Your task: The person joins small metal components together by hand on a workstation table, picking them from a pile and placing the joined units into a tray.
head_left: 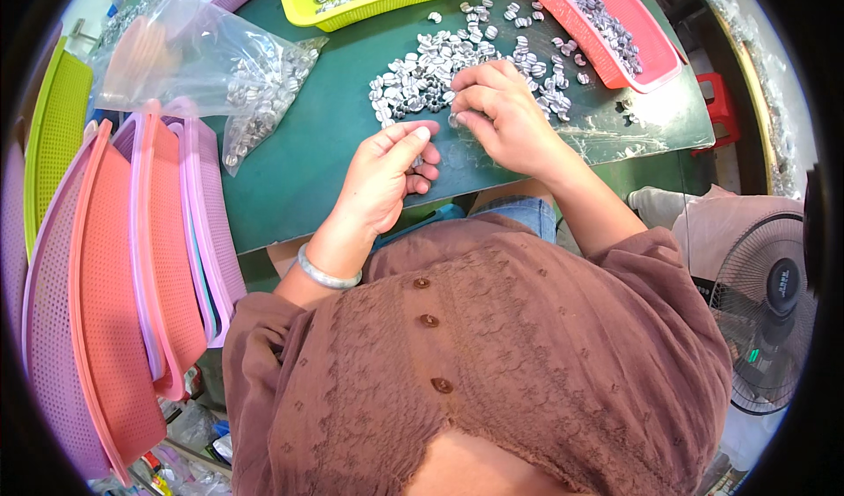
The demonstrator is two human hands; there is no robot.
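My left hand (383, 169) is closed near the front edge of the green table, its thumb pressed over curled fingers. A small silvery part (417, 163) shows between those fingers. To its right, my right hand (505, 118) bends over the front of a loose pile of small silver-and-dark parts (440, 63). Its thumb and forefinger pinch one small silvery part (454, 120). The exact kind of these parts is too small to make out. More of them are strewn on the table to the right of the pile.
A pink basket (655, 76) full of parts stands far right; a lime-green basket (330, 19) with a few stands behind the pile. A clear plastic bag (171, 78) of parts lies left. Stacked pink and purple baskets (114, 294) flank the table. A black fan (763, 307) stands right.
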